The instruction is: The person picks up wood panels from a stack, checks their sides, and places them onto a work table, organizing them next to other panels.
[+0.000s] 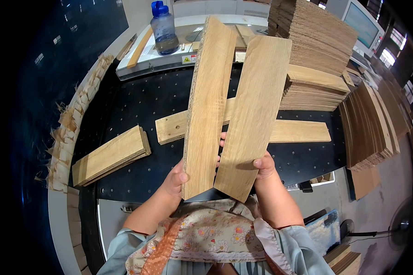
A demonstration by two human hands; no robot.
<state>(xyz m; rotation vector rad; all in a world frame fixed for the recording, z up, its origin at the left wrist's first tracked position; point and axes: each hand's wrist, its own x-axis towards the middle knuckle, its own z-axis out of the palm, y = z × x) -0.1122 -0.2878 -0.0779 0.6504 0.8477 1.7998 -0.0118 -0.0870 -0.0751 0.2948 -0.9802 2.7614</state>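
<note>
Two long wood-grain boards are lifted over the black table, one in each hand, tilted so their near ends almost meet. My left hand [174, 179] grips the left board [209, 105] by its lower outer edge, thumb on the edge and fingers behind. Rough chipboard shows along that board's left side. The right board [257, 110] is held by my right hand [264, 166], its thumb on the front face. Some fingertips show in the gap between the boards. Behind them another board [303, 131] with holes lies crosswise on the table, partly covered.
A small stack of boards [110, 156] lies at the left of the black table [133, 103]. Tall stacks of boards [316, 39] rise at the back right, with more [365, 128] at the right edge. A blue-lidded bottle [164, 32] stands on the white machine ledge.
</note>
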